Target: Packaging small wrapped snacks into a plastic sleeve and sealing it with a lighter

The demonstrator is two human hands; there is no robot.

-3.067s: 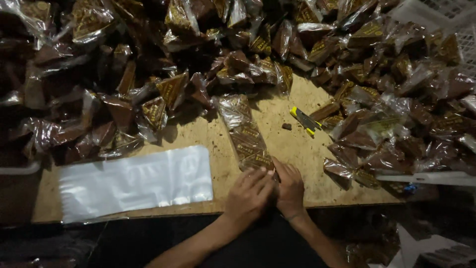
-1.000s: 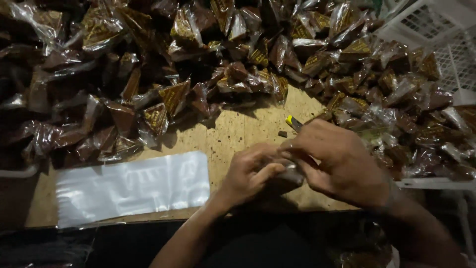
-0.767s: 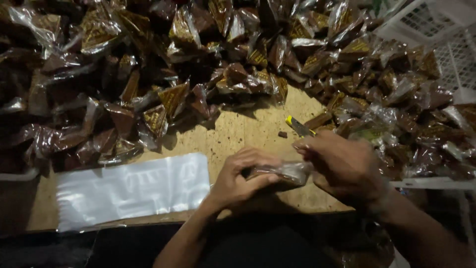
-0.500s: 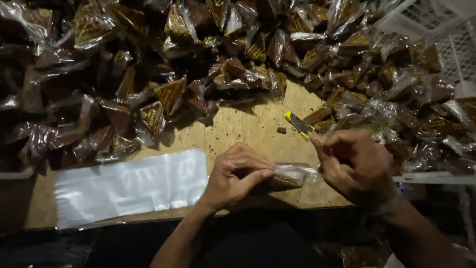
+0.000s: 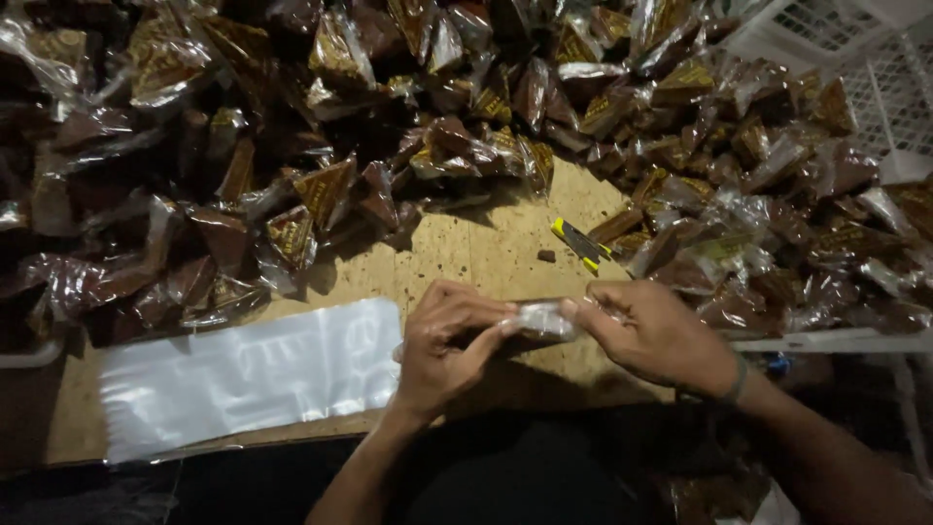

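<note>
Left hand [image 5: 442,340]: we are pinching the left end of a small clear plastic packet [image 5: 541,318] between thumb and curled fingers, so this hand is closing on the packet, not spreading wide.
Right hand [image 5: 653,333]: we are gripping the right end of the same packet with thumb and fingertips, the wrist wearing a dark band; this hand is holding too.
Packet: it is lying level between our two hands, just above the near edge of the desk [image 5: 486,255], right of the middle; what is inside it is too blurred for us to tell.
Desk: a bare wooden board with a speckled surface is showing in the middle, where our hands are working.
Stack of clear bags [image 5: 248,374]: flat, empty plastic bags are lying along the near edge toward the left corner, just beside our left hand.
Heap of filled packets [image 5: 389,126]: shiny brown and gold wrapped packets are piling across the far edge and down both the left and right sides of the desk.
Cutter [image 5: 580,243]: a yellow and black utility knife is lying right of the middle, beyond our right hand, touching the heap.
Crumb [image 5: 546,256]: a small dark piece is sitting just left of the cutter.
White basket [image 5: 855,58]: a plastic lattice crate is standing at the far right corner.
</note>
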